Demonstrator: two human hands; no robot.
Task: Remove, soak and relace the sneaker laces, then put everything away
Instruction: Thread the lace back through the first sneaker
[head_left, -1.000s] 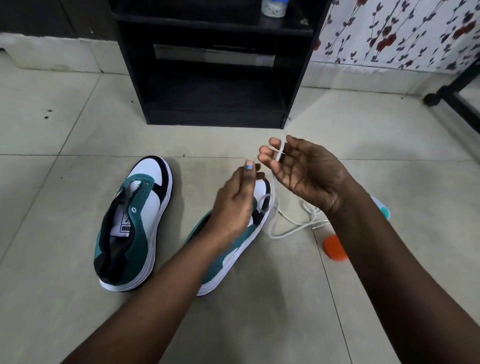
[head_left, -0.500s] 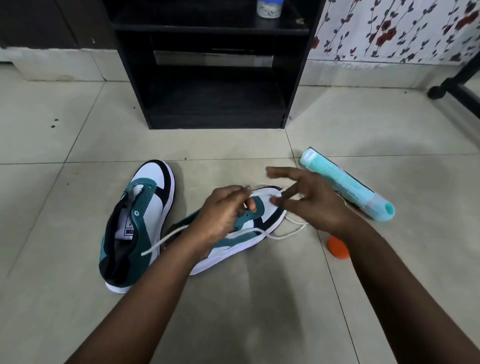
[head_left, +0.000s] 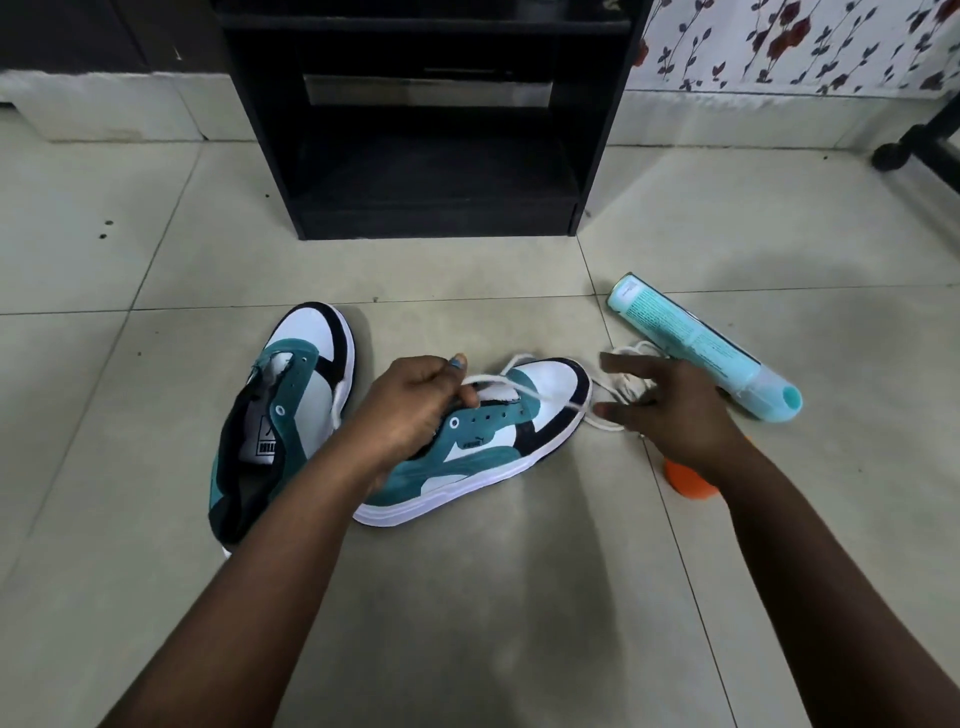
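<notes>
Meanwhile, on a tiled floor (head_left: 467, 623) before a black shelf unit (head_left: 431, 130), a teal-and-white sneaker (head_left: 483, 447) is gripped at its collar by the left hand (head_left: 410, 410), whose fingers are curled round the tongue area. A white lace (head_left: 530, 392) is seen crossing the toe and trailing off into a loose heap just beside it. The right hand (head_left: 670, 415) is held above that heap with its fingers spread, nothing being pinched. A second sneaker (head_left: 280, 410), apparently unlaced, is left lying to the left. A pale blue tube (head_left: 696, 343) and an orange cap (head_left: 688, 480) are set near the right wrist.

Relacing is judged to be under way, or the last eyelets are being cleared; which cannot be told. A snag is thought possible if the lace is tugged while the heap is tangled, and the shoe could be dragged sideways should the left grip be loosened. The cap, so close to the forearm, could be knocked and sent rolling away.
</notes>
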